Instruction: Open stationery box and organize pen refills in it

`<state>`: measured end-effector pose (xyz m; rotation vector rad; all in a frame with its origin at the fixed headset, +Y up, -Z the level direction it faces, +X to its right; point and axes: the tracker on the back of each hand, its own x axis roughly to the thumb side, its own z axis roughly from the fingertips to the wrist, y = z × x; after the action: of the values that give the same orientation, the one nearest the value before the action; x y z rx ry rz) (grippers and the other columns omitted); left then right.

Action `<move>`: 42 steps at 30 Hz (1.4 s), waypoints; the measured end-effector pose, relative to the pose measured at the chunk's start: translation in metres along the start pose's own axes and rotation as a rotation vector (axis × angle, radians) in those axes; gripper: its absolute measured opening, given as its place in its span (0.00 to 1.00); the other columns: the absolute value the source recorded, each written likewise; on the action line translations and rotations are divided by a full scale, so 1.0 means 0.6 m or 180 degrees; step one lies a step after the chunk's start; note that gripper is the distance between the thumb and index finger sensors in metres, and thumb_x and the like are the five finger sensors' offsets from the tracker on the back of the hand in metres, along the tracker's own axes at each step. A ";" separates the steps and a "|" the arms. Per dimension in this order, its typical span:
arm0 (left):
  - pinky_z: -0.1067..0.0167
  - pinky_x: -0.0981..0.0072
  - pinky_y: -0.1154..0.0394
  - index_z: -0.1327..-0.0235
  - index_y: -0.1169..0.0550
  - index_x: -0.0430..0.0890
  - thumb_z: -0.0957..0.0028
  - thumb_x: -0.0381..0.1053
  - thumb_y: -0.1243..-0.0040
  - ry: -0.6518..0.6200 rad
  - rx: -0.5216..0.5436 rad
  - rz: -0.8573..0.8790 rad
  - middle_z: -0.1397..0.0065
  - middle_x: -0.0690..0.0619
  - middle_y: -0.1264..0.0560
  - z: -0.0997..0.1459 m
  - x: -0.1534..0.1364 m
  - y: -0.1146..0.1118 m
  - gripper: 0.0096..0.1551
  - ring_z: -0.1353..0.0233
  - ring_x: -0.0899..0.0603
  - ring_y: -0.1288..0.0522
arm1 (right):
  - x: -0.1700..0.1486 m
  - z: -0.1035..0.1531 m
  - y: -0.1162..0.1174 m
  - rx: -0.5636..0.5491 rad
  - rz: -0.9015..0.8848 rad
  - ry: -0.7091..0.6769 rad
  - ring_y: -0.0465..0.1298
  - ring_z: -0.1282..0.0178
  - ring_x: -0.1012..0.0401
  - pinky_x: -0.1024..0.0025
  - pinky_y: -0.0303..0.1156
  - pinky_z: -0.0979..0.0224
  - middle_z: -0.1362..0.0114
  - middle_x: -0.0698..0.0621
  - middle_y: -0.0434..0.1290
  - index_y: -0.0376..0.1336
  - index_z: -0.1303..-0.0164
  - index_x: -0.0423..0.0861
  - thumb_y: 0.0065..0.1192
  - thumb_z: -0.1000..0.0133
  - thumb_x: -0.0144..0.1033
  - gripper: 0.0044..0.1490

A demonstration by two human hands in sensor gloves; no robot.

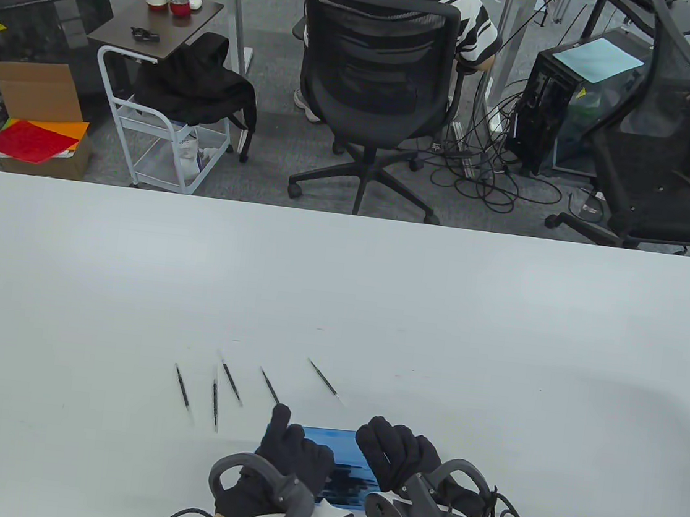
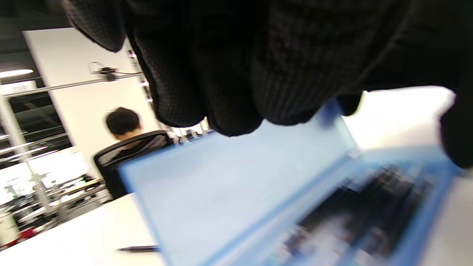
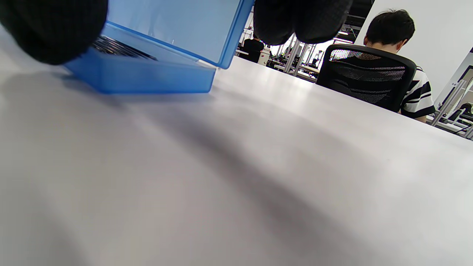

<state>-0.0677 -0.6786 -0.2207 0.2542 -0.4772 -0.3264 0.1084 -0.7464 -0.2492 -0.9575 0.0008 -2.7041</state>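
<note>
White table [image 1: 339, 307] carries everything. Blue stationery box [image 1: 333, 441] at near edge, lid [image 3: 173, 26] raised, tilted half open; dark contents inside, blurred. Left hand [image 1: 291, 458] curled on lid's left part, forefinger straight. Right hand [image 1: 394, 451] grips lid's right edge, fingers curled over it. Five pen refills [image 1: 231, 381] lie apart in row, just beyond box.

Table view high, looking down, both wrist views low, close, sharing box [image 1: 336, 441].
</note>
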 end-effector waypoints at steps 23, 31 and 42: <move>0.24 0.32 0.37 0.32 0.22 0.46 0.48 0.56 0.31 0.2246 -0.1420 -0.0003 0.36 0.52 0.16 -0.052 -0.234 -0.175 0.32 0.31 0.38 0.18 | 0.001 0.000 0.000 0.0000 -0.0004 -0.0010 0.58 0.14 0.36 0.41 0.62 0.18 0.10 0.31 0.33 0.21 0.18 0.40 0.62 0.55 0.64 0.79; 0.24 0.32 0.37 0.35 0.20 0.46 0.49 0.56 0.31 0.2373 -0.1581 0.0074 0.39 0.53 0.15 -0.058 -0.246 -0.209 0.30 0.33 0.40 0.17 | 0.001 0.000 0.001 0.0001 -0.0007 -0.0014 0.58 0.14 0.37 0.41 0.62 0.18 0.10 0.31 0.33 0.21 0.18 0.40 0.62 0.55 0.64 0.79; 0.24 0.32 0.36 0.38 0.18 0.46 0.49 0.55 0.30 0.2434 -0.1711 0.0165 0.41 0.53 0.14 -0.059 -0.248 -0.234 0.27 0.34 0.40 0.16 | 0.001 0.001 0.001 0.0000 -0.0001 -0.0016 0.58 0.15 0.36 0.41 0.62 0.18 0.10 0.31 0.33 0.21 0.18 0.40 0.62 0.55 0.63 0.79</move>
<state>-0.2100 -0.7474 -0.3557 -0.1644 0.3622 -0.2710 0.1082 -0.7470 -0.2485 -0.9642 -0.0004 -2.7021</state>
